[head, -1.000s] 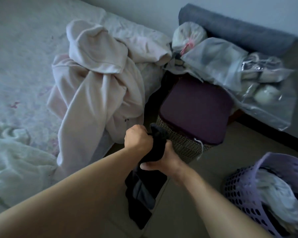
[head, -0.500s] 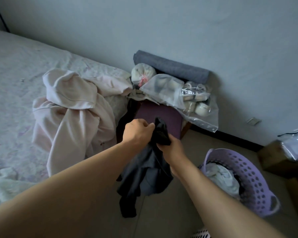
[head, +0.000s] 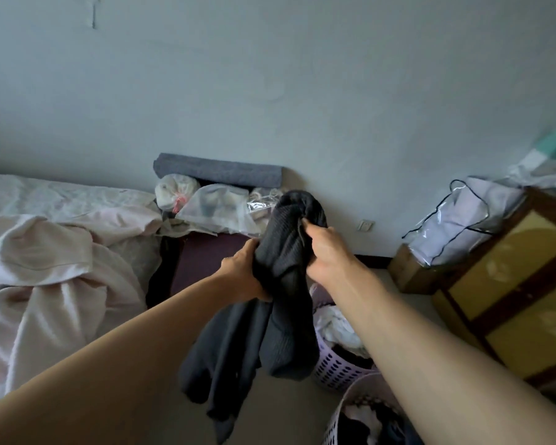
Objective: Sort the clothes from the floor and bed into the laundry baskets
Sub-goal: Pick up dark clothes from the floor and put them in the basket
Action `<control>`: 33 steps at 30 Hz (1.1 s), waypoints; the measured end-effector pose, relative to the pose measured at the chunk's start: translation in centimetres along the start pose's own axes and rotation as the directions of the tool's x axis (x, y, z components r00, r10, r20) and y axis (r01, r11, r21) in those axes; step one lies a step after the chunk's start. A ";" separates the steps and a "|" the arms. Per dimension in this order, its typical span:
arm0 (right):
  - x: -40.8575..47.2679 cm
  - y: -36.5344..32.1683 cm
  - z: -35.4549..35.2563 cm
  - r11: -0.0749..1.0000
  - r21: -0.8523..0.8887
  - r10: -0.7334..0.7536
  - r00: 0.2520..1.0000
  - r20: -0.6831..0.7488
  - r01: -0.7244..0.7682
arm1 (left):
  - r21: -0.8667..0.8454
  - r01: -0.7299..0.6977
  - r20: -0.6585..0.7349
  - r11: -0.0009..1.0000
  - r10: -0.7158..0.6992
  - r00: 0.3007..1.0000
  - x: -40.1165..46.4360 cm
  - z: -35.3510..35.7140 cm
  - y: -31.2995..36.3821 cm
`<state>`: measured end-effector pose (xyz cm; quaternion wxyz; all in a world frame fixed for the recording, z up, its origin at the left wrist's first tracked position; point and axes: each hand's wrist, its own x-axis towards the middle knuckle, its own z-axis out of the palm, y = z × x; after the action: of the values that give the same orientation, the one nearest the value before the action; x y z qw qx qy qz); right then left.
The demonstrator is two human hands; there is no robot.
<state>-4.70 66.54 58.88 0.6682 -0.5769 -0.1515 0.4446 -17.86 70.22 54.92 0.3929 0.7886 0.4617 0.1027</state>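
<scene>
Both hands hold a dark grey ribbed garment (head: 270, 319) up in front of me. My left hand (head: 246, 273) grips its left side, and my right hand (head: 326, 252) pinches its bunched top edge. The rest of the cloth hangs down loosely above the floor. Behind it stands a purple laundry basket (head: 337, 370) with white clothes inside, partly hidden by the garment and my right arm. A second light basket (head: 360, 409) with dark clothes sits at the bottom edge. Pale pink clothes (head: 55, 274) lie heaped on the bed at the left.
A dark purple-topped box (head: 206, 255) stands beside the bed, with plastic bags (head: 219, 207) and a grey roll (head: 219, 170) behind it along the wall. At the right, a yellow and brown cabinet (head: 511, 293) carries a clear bag (head: 456, 223).
The dark garment has been lifted from near the floor to chest height and carried right. My view has risen, so both baskets and the cabinet now show.
</scene>
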 end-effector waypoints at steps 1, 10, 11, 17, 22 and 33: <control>-0.3 -1.1 -1.1 1.000 0.028 0.009 1.000 -0.020 -0.009 | -0.053 -0.034 -0.028 0.998 0.032 0.999 0.0 0.5 1.7; -1.4 -8.4 -12.5 0.991 -0.064 -0.129 0.953 -0.274 0.116 | -0.268 -0.199 -0.136 0.943 0.167 0.977 1.0 6.6 13.4; -1.7 -9.2 -14.2 0.986 -0.094 -0.155 0.950 -0.271 0.134 | -0.258 -0.194 -0.141 0.946 0.162 0.977 1.2 7.6 14.9; -4.7 -13.8 -23.1 0.910 -0.305 -0.332 0.934 -0.132 0.280 | -0.149 -0.191 -0.164 0.970 0.166 0.972 1.1 13.0 24.8; -7.0 -16.5 -27.6 0.724 -0.657 -0.375 0.919 -0.121 0.209 | -0.242 -0.202 -0.143 0.949 0.171 0.975 0.7 16.2 31.6; -9.4 -21.0 -38.5 0.585 -0.792 -0.580 0.772 -0.259 0.174 | -0.352 -0.334 -0.090 0.874 0.324 0.942 -1.9 22.8 42.4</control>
<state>26.43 36.05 69.75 0.4773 -0.8379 -0.2636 0.0243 20.53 45.44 70.31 0.5015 0.7680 0.2996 0.2625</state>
